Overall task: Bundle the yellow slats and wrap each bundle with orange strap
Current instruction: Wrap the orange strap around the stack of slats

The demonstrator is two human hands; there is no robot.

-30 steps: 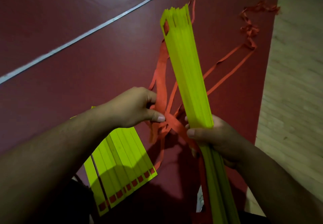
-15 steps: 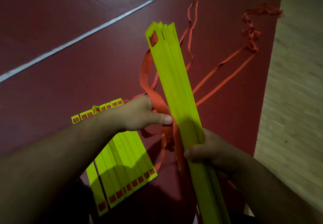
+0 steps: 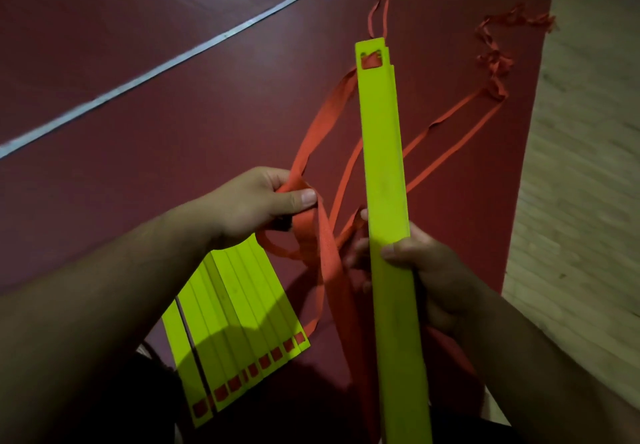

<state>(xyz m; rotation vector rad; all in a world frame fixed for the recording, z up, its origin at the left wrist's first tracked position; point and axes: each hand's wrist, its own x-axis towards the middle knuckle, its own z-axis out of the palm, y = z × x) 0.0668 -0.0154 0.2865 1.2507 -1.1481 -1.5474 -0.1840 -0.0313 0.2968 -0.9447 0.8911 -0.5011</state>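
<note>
A stacked bundle of yellow slats (image 3: pixel 386 173) stands nearly upright in the middle, its slotted end pointing away from me. My right hand (image 3: pixel 426 270) grips the bundle around its middle, thumb across the front face. My left hand (image 3: pixel 256 204) pinches a wide orange strap (image 3: pixel 322 131) between thumb and fingers, just left of the bundle. The strap runs up to the slot at the bundle's top and also hangs down in loops between my hands. A second set of yellow slats (image 3: pixel 242 319) lies fanned flat on the floor under my left forearm.
Thin orange straps (image 3: pixel 460 111) trail across the dark red mat (image 3: pixel 138 131) to tangled ends at the far right. A pale seam line (image 3: pixel 166 62) crosses the mat at the upper left. Pale flooring (image 3: pixel 581 166) borders the mat on the right.
The bundle has swung from leaning left to nearly upright, its flat face now towards me. My left hand has pulled away from the bundle, still holding the strap.
</note>
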